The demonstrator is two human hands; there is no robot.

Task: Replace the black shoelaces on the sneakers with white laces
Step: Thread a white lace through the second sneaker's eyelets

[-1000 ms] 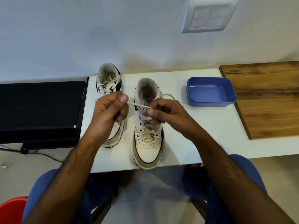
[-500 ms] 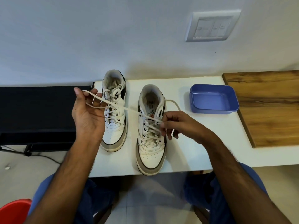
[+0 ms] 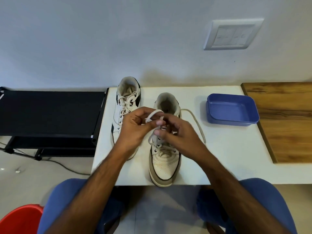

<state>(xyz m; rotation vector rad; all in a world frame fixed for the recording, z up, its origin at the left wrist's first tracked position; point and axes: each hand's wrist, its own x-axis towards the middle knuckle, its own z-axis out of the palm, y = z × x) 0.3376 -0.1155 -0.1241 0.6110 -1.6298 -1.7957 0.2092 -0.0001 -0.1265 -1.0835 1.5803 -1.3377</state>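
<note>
A white table (image 3: 219,157) is set against a pale wall. A wooden board (image 3: 285,119) lies at its right end, and a black rack (image 3: 50,112) stands beside its left edge. Two white sneakers are placed side by side on the table, toes toward the person. The left sneaker (image 3: 125,105) sits further back and is laced in white with a bow at the top. The right sneaker (image 3: 164,159) sits nearer the front edge, its toe at that edge, with a white lace (image 3: 196,123) threaded through its eyelets. One free end of this lace trails onto the table to the right of the shoe. A blue plastic tray (image 3: 232,109) rests between the right sneaker and the board. Both hands are held close together above the tongue of the right sneaker. The left hand (image 3: 135,127) is curled, with a loop of the white lace pinched between thumb and fingers. The right hand (image 3: 179,132) is curled likewise, and the lace is gripped at its fingertips; motion blur obscures the exact hold.
</note>
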